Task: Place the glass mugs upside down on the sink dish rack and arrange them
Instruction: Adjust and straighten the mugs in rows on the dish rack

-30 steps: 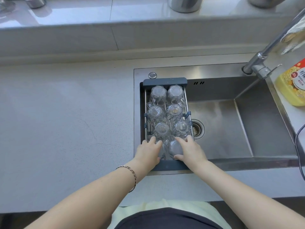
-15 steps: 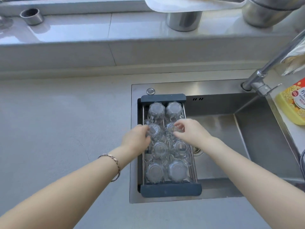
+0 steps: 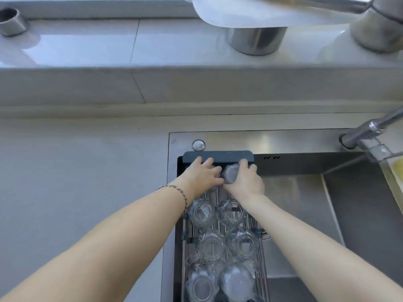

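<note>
A dark-framed dish rack [image 3: 218,156] spans the left part of the steel sink. Several clear glass mugs stand upside down on it in two columns, for example one mug [image 3: 201,212] and its neighbour [image 3: 231,211]. At the rack's far end my left hand [image 3: 201,176] covers the far-left mug, which is almost hidden under it. My right hand [image 3: 245,180] wraps around the far-right mug [image 3: 230,173]. The two hands touch each other between those mugs.
The steel sink basin [image 3: 305,192] lies to the right of the rack, with a faucet [image 3: 370,134] at the far right and a yellow bottle [image 3: 398,168] beside it. Metal containers [image 3: 255,40] stand on the ledge behind. Grey countertop [image 3: 76,182] lies left.
Both hands travelled from the nearest row of mugs, over the middle rows, to the farthest row. The camera tilted so the rack now sits lower in view.
</note>
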Tool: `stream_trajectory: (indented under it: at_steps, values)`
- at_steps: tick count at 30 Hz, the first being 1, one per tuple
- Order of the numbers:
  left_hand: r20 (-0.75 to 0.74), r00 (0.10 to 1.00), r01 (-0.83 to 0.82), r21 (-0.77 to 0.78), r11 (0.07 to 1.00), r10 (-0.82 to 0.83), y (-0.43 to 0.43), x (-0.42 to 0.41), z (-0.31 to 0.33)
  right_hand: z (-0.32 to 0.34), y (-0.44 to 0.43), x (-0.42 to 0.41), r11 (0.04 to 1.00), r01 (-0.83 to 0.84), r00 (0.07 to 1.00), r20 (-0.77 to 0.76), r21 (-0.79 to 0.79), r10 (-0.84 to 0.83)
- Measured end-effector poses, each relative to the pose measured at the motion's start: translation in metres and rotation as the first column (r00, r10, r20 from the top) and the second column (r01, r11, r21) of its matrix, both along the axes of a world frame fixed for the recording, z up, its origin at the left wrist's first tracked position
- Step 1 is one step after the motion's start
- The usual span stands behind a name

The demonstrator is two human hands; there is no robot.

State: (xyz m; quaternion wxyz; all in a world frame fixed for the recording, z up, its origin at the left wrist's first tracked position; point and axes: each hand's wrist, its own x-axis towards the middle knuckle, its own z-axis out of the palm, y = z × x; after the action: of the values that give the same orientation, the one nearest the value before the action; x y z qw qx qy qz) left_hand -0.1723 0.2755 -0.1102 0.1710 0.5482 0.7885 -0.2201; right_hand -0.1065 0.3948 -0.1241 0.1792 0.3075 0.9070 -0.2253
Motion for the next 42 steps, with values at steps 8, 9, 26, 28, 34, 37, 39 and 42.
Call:
stream_trajectory:
  at_steps: [8, 9, 26, 28, 34, 37, 39, 42]
  values:
    - [-0.044, 0.989, 0.144, 0.089, 0.986, -0.141, -0.006, -0.005, 0.009, 0.027, 0.021, 0.025, 0.994, -0.112, 0.979, -0.175, -0.014, 0.108]
    - [-0.064, 0.987, 0.151, 0.105, 0.983, -0.145, -0.009, -0.004, 0.014, 0.030, 0.023, 0.027, 0.983, -0.182, 0.967, -0.182, -0.018, 0.176]
    - [0.033, 0.999, -0.018, 0.046, 0.999, 0.017, -0.012, -0.019, 0.047, 0.013, 0.028, 0.018, 0.809, -0.578, 0.808, -0.061, 0.109, 0.586]
    - [0.085, 0.985, -0.155, 0.085, 0.984, 0.148, -0.014, -0.014, 0.049, 0.012, 0.029, 0.019, 0.805, -0.578, 0.805, -0.069, 0.133, 0.589]
    - [0.216, 0.752, -0.652, 0.105, 0.751, 0.623, -0.009, 0.017, 0.025, 0.016, 0.030, 0.019, 0.789, -0.605, 0.788, -0.061, 0.105, 0.612]
    - [0.169, 0.694, -0.720, 0.130, 0.682, 0.700, -0.005, 0.024, 0.010, 0.016, 0.031, 0.013, 0.747, -0.656, 0.748, -0.043, 0.107, 0.662]
    - [0.149, 0.669, -0.744, 0.132, 0.655, 0.729, -0.004, 0.025, 0.004, 0.015, 0.032, 0.007, 0.701, -0.706, 0.703, -0.026, 0.097, 0.711]
    - [0.163, 0.615, -0.788, 0.121, 0.603, 0.771, 0.001, 0.024, -0.002, 0.014, 0.030, 0.003, 0.655, -0.748, 0.657, -0.018, 0.110, 0.753]
